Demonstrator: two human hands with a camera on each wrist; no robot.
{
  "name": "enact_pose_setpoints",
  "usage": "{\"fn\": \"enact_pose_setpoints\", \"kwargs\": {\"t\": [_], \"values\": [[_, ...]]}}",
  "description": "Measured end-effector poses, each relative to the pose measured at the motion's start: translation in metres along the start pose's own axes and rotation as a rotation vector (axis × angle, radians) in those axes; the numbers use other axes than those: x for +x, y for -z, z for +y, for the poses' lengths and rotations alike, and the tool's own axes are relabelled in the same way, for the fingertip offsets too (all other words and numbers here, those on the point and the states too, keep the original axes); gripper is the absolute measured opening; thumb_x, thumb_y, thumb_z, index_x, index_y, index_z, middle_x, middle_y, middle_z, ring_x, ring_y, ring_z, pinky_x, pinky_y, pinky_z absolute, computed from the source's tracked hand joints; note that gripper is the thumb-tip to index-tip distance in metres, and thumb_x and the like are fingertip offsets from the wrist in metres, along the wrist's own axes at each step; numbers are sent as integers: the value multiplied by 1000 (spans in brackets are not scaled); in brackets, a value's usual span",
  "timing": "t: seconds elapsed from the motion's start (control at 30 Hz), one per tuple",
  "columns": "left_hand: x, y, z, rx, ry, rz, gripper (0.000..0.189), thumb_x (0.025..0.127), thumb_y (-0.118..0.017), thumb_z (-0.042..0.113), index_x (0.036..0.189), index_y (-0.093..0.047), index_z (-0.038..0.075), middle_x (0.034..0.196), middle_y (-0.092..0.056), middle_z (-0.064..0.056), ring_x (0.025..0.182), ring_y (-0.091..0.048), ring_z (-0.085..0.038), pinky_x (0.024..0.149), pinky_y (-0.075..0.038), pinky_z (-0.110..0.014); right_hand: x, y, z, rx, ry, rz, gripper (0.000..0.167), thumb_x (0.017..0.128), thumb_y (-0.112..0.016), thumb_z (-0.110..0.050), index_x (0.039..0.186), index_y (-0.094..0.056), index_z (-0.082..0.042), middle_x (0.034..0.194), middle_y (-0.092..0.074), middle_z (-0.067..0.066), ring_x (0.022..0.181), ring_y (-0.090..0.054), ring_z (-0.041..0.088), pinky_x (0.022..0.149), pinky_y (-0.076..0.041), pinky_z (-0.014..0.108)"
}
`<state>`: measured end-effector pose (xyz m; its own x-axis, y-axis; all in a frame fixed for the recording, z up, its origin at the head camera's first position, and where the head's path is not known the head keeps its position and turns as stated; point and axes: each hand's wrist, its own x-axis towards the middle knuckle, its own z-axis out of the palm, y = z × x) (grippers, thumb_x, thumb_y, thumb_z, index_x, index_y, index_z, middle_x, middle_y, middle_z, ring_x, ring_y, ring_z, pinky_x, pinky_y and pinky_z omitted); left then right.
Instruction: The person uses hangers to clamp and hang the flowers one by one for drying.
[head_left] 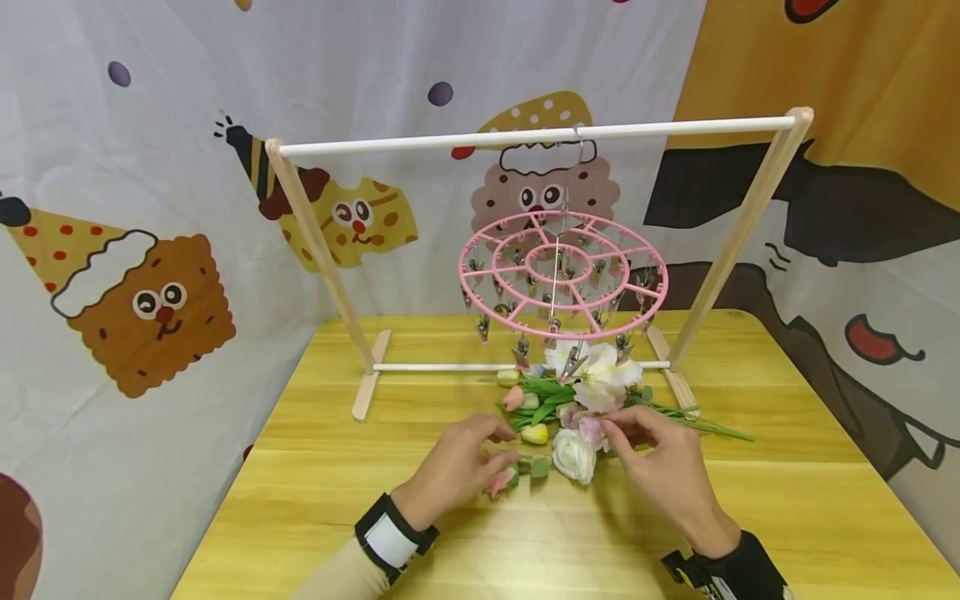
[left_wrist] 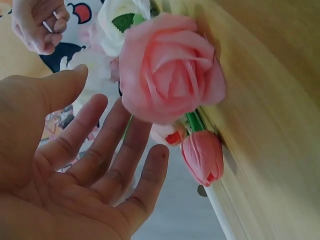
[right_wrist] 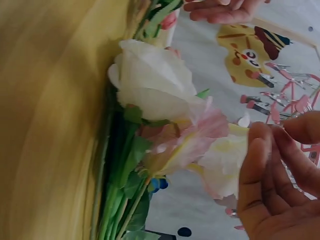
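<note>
A bunch of artificial flowers lies on the wooden table. My left hand (head_left: 461, 458), fingers spread and loosely bent, hovers beside a pink rose (left_wrist: 172, 70) and a pink tulip (left_wrist: 202, 157); nothing sits in its palm. On the other side, my right hand (head_left: 663, 467) has its fingertips close to the pinkish-purple flower (head_left: 591, 432). The right wrist view shows those fingers loosely bent in front of a pale yellow-white flower (right_wrist: 220, 162), with no stem visible between them. Between the hands lies a white rose (head_left: 574, 456). Behind it is a large white flower (head_left: 600, 375).
A pink round clip hanger (head_left: 480, 321) with several metal clips hangs low over the flowers from a white rod (head_left: 390, 144). Wooden legs (head_left: 318, 242) hold the rod at both ends. Green stems (head_left: 712, 427) reach right across the table (head_left: 810, 500). A printed cloth (head_left: 247, 67) stands behind.
</note>
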<state>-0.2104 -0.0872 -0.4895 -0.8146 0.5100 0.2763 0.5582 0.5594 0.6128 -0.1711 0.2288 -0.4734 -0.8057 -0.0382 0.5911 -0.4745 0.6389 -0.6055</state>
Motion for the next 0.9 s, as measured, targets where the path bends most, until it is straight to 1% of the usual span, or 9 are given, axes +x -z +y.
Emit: {"fn": "enact_pose_setpoints", "kwargs": {"t": [0.07, 0.17, 0.23, 0.3, 0.4, 0.53, 0.63, 0.77, 0.9], "values": [[0, -3, 1, 31, -23, -12, 26, 107, -89, 26, 127, -82, 12, 123, -85, -7, 105, -81, -17, 94, -71, -33, -3, -1, 1, -25, 15, -41, 21, 97, -91, 3, 108, -87, -14, 93, -85, -6, 78, -73, -4, 71, -63, 14], [2, -9, 2, 88, -67, -21, 28, 105, -92, 27, 127, -83, 11, 122, -85, -6, 92, -77, -13, 86, -66, -23, -6, -3, 2, -37, 31, -97, 23, 97, -92, 3, 112, -88, -15, 97, -85, -8, 81, -72, -4, 69, -65, 20], [4, -13, 4, 134, -92, -29, 30, 104, -93, 28, 127, -83, 11, 123, -86, -5, 90, -77, -13, 84, -65, -22, -7, -4, 2, -45, 26, -130, 22, 98, -91, 2, 113, -88, -15, 98, -85, -8, 81, -72, -3, 68, -66, 23], [5, -17, 6, 186, -106, -34, 31, 103, -94, 28, 127, -83, 12, 123, -86, -4, 97, -79, -16, 87, -66, -24, -7, -4, 3, -63, -3, -159, 19, 100, -90, 1, 111, -88, -14, 96, -84, -7, 80, -72, -3, 68, -66, 24], [7, -22, 11, 246, -109, -41, 33, 103, -93, 32, 129, -83, 14, 124, -85, -3, 107, -81, -18, 95, -69, -28, -6, -1, 4, -127, -91, -195, 11, 103, -86, -3, 106, -86, -14, 90, -81, -7, 79, -71, 1, 67, -63, 23], [11, -27, 18, 278, -106, -43, 34, 105, -91, 35, 131, -82, 15, 125, -84, -3, 111, -80, -16, 97, -69, -29, -4, 5, 14, -226, -184, -206, 3, 107, -82, -8, 106, -83, -11, 89, -80, -2, 80, -72, 9, 66, -57, 24], [13, -30, 24, 282, -120, -25, 35, 106, -90, 36, 132, -82, 14, 125, -84, -3, 110, -79, -15, 95, -69, -28, -4, 7, 27, -271, -178, -203, 6, 106, -79, -5, 111, -82, -6, 96, -81, 5, 84, -75, 18, 67, -56, 27], [15, -35, 31, 289, -165, 1, 34, 106, -90, 36, 131, -82, 14, 124, -85, -3, 108, -79, -14, 93, -69, -28, -7, 9, 42, -308, -149, -234, 20, 103, -77, 2, 122, -83, -3, 109, -80, 16, 89, -79, 28, 66, -58, 30], [18, -39, 39, 316, -217, 21, 32, 107, -89, 37, 131, -81, 17, 125, -85, 0, 111, -80, -13, 96, -68, -25, -8, 8, 53, -351, -144, -293, 31, 102, -81, 2, 130, -84, -7, 118, -74, 21, 85, -75, 24, 63, -53, 28]]}}
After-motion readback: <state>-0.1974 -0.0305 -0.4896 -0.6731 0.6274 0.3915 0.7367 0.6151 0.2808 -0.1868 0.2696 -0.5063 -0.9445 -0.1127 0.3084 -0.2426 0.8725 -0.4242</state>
